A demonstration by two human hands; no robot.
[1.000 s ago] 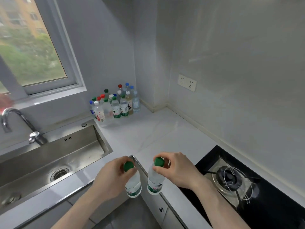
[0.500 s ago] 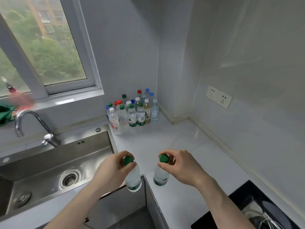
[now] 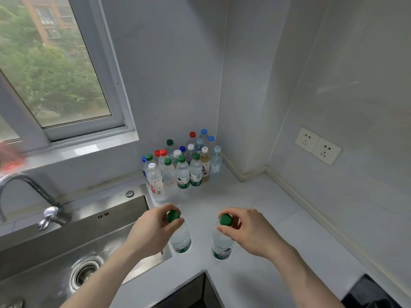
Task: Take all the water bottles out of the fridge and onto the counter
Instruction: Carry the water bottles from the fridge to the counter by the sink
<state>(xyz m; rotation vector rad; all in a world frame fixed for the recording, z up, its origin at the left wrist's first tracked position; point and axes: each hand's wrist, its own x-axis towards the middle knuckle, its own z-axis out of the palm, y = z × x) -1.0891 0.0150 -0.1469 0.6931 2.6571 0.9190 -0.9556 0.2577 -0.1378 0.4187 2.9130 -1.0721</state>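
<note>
A cluster of capped bottles [image 3: 184, 165] stands in the worktop [image 3: 255, 210] corner at frame centre, beside the sink [image 3: 66, 236] at lower left. Below it, the left hand [image 3: 153, 230] and right hand [image 3: 249, 232] each grasp a clear, green-capped, green-labelled bottle by its neck: left bottle [image 3: 181, 240], right bottle [image 3: 222, 243], upright over the worktop.

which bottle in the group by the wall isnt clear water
The white-capped bottle of yellowish drink, front row towards the right, between a green-capped bottle and a pale-blue-capped one. The others hold clear liquid.
</note>
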